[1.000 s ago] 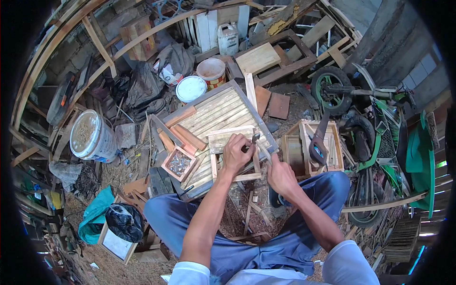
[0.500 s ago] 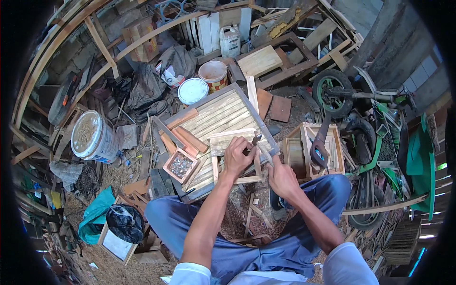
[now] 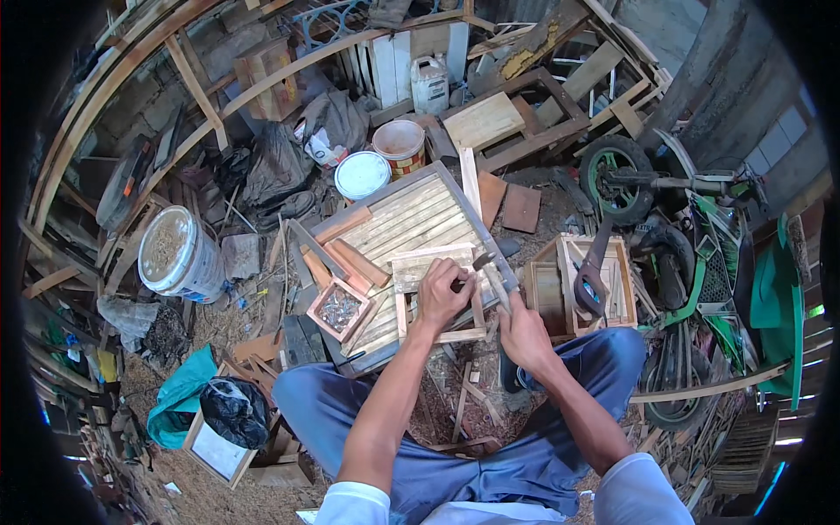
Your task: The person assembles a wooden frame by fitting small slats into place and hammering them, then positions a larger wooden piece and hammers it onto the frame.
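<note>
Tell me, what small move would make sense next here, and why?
Perhaps a light, careful tap with the hammer, away from the left hand. The right hand grips it by the handle, its head is close beside the left hand, and that hand is at the upper right of the small wooden frame. Whether it pinches a nail is too small to tell.

hammer head (image 3: 483, 260): slightly farther from left fingers (image 3: 450, 269) | head view: tipped slightly up and left
</note>
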Tool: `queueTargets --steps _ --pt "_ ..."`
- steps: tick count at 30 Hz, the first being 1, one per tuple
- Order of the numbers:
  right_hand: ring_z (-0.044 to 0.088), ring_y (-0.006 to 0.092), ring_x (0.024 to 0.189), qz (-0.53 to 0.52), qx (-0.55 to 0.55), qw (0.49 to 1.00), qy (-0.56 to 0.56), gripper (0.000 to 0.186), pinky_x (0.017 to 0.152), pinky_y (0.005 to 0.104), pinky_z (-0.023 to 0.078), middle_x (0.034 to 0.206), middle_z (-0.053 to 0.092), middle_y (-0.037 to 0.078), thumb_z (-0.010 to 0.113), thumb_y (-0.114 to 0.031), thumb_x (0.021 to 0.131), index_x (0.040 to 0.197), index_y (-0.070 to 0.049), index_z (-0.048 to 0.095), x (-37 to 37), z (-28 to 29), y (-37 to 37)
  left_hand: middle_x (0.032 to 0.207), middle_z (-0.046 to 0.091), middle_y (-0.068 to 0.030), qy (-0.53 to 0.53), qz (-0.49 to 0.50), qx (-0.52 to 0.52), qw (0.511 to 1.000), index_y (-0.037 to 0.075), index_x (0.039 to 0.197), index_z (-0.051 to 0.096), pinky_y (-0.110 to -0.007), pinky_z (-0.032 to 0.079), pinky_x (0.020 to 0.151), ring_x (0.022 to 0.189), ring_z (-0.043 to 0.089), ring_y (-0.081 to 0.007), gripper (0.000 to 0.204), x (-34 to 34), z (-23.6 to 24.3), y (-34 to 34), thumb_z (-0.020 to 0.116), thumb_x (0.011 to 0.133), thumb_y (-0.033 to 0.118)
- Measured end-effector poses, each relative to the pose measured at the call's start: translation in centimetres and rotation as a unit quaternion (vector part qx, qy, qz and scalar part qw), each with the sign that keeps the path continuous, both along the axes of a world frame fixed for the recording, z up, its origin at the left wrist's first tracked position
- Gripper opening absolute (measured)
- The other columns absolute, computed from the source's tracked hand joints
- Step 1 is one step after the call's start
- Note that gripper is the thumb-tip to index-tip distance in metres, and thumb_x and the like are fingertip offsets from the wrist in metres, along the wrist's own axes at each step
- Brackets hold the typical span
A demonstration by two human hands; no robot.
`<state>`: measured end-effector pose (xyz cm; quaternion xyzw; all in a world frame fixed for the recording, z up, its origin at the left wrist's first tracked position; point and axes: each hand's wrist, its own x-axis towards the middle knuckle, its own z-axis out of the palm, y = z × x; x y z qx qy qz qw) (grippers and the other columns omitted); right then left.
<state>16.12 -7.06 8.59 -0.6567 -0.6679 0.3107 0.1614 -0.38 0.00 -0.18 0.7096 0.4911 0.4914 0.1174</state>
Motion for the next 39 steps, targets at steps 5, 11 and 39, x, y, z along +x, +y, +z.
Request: queueTargets --steps 5,11,39 --pt "0.059 0.0546 0.082 -0.059 0.028 0.996 0.057 0.025 0.073 0.0602 0.045 0.080 0.060 0.036 0.049 -0.019 0.097 0.108 0.003 0.045 0.9 -1.0 0.9 0.079 0.062 -0.0106 -0.013 -0.041 -0.009 0.999 0.002 0.073 0.063 -0.038 0.049 0.069 0.077 0.057 -0.0295 0.010 -0.5 0.8 -0.1 0.071 0.074 0.007" --pt "0.059 0.0541 0.084 -0.078 0.014 0.993 0.084 0.028 0.073 0.0594 0.045 0.081 0.061 0.037 0.049 -0.018 0.097 0.113 0.005 0.048 2.3 -2.0 0.9 0.085 0.063 -0.0144 -0.053 -0.096 -0.082 0.991 -0.001 0.086 0.065 -0.038 0.049 0.075 0.083 0.059 -0.0311 0.008 -0.6 2.4 0.3 0.062 0.080 0.004" --pt "0.069 0.0199 0.081 -0.143 0.046 0.952 0.268 0.020 0.077 0.0324 0.051 0.087 0.072 0.014 0.070 -0.016 0.084 0.098 -0.001 0.070 -1.0 -7.0 4.7 0.082 0.070 -0.0141 -0.090 0.208 -0.355 0.907 -0.006 0.101 0.064 -0.031 0.054 0.068 0.072 0.067 -0.0179 0.030 -8.5 1.4 -3.1 0.074 0.083 0.015"
